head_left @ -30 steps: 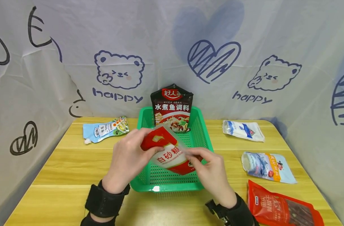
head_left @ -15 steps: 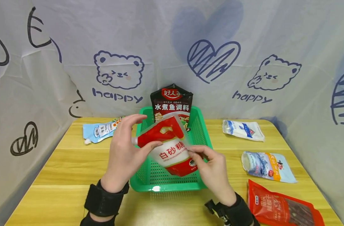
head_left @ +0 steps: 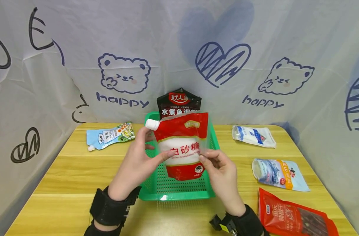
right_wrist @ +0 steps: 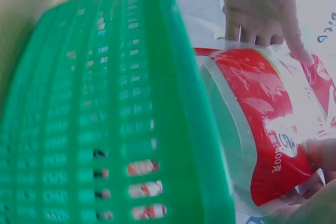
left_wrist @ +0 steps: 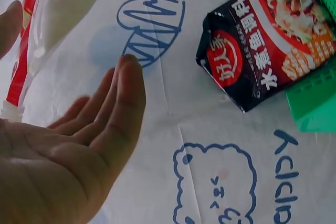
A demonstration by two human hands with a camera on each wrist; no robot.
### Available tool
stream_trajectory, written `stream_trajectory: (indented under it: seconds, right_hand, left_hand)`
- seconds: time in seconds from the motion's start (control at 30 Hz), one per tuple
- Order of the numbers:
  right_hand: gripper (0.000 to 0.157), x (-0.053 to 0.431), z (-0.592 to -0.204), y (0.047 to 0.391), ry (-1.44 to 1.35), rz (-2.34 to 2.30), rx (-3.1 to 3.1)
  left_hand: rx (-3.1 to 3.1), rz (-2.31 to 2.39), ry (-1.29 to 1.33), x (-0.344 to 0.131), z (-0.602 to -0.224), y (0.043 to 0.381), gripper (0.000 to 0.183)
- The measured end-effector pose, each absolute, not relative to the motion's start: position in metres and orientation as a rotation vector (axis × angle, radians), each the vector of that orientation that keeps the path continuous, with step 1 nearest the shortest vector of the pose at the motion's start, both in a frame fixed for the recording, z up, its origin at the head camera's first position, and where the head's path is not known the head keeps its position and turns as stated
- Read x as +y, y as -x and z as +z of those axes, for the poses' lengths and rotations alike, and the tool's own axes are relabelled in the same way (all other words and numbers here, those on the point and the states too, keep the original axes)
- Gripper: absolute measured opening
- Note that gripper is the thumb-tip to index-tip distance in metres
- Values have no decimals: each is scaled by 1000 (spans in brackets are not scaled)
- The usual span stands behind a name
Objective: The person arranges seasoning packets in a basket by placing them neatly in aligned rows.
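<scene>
A red-and-white pouch of white granulated sugar [head_left: 183,147] with a white screw cap [head_left: 152,124] is held up, nearly upright, over the green basket [head_left: 179,197]. My right hand [head_left: 223,175] pinches its right edge between thumb and fingers. At the pouch's left side is my left hand [head_left: 135,164], thumb against the front. In the left wrist view, the left hand's fingers [left_wrist: 123,95] extend fairly straight, apart from the pouch's visible part. Behind the sugar, a dark fish seasoning packet [head_left: 179,98] stands in the basket's far end, partly hidden.
A light blue Heinz pouch [head_left: 109,136] lies at the table's back left. Along the right side lie a white-and-blue pouch [head_left: 254,136], a blue-and-orange pouch [head_left: 281,174] and a red packet [head_left: 297,213]. A drawn-on white cloth [head_left: 179,39] hangs behind the table.
The sugar pouch has turned more upright, its cap rising and now showing at upper left. The left hand loosened from the top left corner and moved along the side; the right hand kept its pinch.
</scene>
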State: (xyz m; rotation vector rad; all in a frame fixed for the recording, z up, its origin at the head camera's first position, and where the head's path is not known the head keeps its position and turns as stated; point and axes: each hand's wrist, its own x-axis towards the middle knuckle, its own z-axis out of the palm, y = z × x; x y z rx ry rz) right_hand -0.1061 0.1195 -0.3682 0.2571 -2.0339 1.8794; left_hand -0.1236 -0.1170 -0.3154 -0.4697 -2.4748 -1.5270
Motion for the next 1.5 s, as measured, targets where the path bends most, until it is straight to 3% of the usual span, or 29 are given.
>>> stream_trajectory:
  seconds: [0.33,0.7,0.87,1.2,1.5]
  right_hand:
    - [10,109,-366,101,-169,2104,-1989]
    - [12,116,-361,101,-240,2040,-2154]
    - [23,128,-357,105,-389,1935,-2300]
    - [45,159,-352,120,-612,1634,-2541]
    - [51,184,-361,136,-442,1466,-2662]
  left_hand:
    - [-2419,-1607,572,-112,-316,121,55]
    - [-2356,-1595,566,-111,-316,119,53]
    - [-2305,-1535,574,-113,-316,121,51]
    - [-2415,-1397,624,-126,-300,143,50]
    - [-2577,-1404,587,-122,-290,181,44]
